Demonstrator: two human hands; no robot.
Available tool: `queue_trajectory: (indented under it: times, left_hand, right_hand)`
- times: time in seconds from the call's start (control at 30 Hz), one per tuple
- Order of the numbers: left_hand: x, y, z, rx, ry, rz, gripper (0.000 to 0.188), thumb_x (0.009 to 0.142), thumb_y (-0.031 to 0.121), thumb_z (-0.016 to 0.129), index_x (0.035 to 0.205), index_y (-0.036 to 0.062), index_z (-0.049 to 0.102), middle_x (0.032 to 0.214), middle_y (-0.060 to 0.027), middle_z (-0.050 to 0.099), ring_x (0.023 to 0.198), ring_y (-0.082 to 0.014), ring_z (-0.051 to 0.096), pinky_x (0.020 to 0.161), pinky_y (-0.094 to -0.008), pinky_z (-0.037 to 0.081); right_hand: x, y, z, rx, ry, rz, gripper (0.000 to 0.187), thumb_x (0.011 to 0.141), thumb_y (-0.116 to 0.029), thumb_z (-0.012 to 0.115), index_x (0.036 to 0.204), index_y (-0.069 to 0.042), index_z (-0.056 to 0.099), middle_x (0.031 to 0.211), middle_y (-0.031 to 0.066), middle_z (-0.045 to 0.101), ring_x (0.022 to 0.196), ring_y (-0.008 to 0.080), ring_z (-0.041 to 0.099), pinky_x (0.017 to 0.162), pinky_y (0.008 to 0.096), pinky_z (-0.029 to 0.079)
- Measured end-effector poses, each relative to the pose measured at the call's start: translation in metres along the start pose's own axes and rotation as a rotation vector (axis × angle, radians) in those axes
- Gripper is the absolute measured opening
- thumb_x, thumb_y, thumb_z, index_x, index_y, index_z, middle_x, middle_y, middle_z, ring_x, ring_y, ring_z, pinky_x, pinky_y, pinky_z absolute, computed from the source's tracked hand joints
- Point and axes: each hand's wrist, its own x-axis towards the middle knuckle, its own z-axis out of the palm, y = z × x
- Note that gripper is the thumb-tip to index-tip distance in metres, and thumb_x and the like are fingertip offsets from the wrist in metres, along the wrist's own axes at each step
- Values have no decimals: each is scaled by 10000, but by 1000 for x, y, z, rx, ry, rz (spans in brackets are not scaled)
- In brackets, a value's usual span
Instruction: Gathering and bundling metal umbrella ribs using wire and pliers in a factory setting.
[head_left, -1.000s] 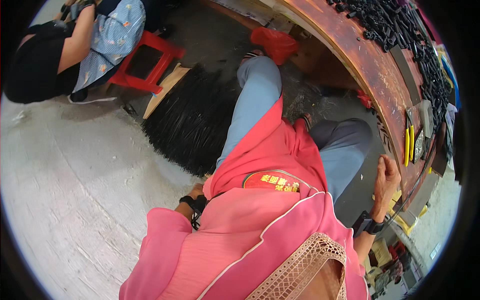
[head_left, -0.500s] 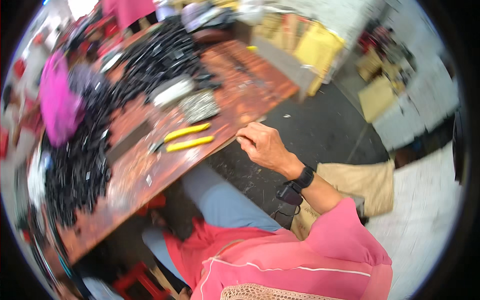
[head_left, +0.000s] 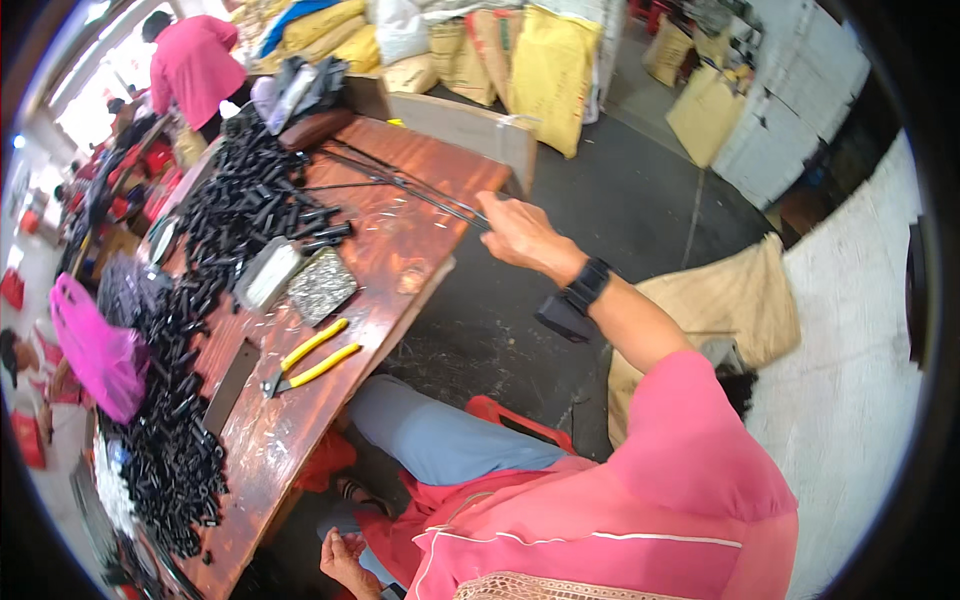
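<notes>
My right hand (head_left: 525, 235) is closed round the near ends of several thin black rods (head_left: 425, 188) at the table's right edge. Their far ends lie across the tabletop by a brown rounded object. Low in the picture, next to my thigh, my left hand (head_left: 347, 562) has its fingers curled in; what they hold, if anything, is hidden. Yellow-handled pliers (head_left: 312, 357) lie with their handles apart near the table's front edge. Behind them sit a tray of small silvery pieces (head_left: 322, 286) and a clear box with whitish contents (head_left: 268, 275).
Heaps of small black tubular parts (head_left: 185, 420) cover the left and far side of the wooden table (head_left: 285, 425). A pink plastic bag (head_left: 100, 350) and a flat dark bar (head_left: 231, 386) lie there. Sacks (head_left: 553, 85) stand beyond; a red stool (head_left: 520, 425) is beside my leg. Another person (head_left: 195, 70) bends far left.
The view has swung and sharpened. My right hand has moved along the table edge toward its far corner, and the black rods now show plainly in it. My left hand has come further into sight.
</notes>
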Motion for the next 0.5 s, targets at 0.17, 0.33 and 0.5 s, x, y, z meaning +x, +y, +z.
queue_trajectory:
  times: [0.17, 0.33, 0.5]
  left_hand:
    - [18, 8, 15, 60, -180, -14, 247, 907, 206, 614, 1083, 35, 634, 715, -38, 646, 607, -138, 644, 517, -264, 544]
    - [40, 32, 39, 209, -247, 7, 271, 897, 237, 626, 1070, 29, 640, 723, -53, 657, 613, -146, 644, 518, -248, 516]
    - [83, 9, 49, 389, -326, 6, 330, 867, 281, 626, 1084, 33, 647, 763, -102, 664, 609, -186, 639, 545, -304, 523]
  right_hand:
    - [42, 27, 28, -169, 332, -167, 82, 710, -47, 589, 776, -37, 637, 648, 181, 632, 608, 370, 645, 495, 472, 489]
    - [27, 14, 30, -429, 460, -41, 208, 811, -124, 595, 1013, -75, 604, 943, 140, 561, 935, 324, 504, 777, 435, 377]
    - [-97, 18, 23, 81, 609, -61, 179, 769, -132, 674, 929, -69, 625, 877, 100, 563, 872, 305, 520, 779, 417, 430]
